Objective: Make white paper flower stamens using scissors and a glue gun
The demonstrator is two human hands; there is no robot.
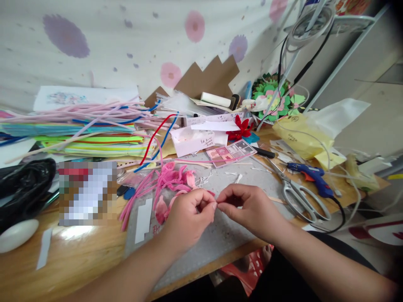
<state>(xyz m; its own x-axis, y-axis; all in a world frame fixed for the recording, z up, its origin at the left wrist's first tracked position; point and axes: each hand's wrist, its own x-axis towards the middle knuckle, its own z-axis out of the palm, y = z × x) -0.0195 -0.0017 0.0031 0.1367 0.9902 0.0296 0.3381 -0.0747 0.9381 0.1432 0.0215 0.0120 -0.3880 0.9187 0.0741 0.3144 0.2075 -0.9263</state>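
My left hand (pixel 189 218) and my right hand (pixel 248 209) meet over a grey mat (pixel 220 239), fingertips pinched together on a small pink piece that I cannot make out clearly. Just behind my left hand lies a heap of bent pink pipe cleaners (pixel 166 180) with pink petal shapes. Both hands' fingers are curled and closed.
A stack of coloured pipe cleaners (pixel 88 130) fills the back left. Large scissors (pixel 299 197) and a blue glue gun (pixel 310 174) lie to the right of my hands. A small palette (pixel 229 153), a red flower (pixel 241 128), a black bag (pixel 25 184) and papers crowd the wooden table (pixel 78 260).
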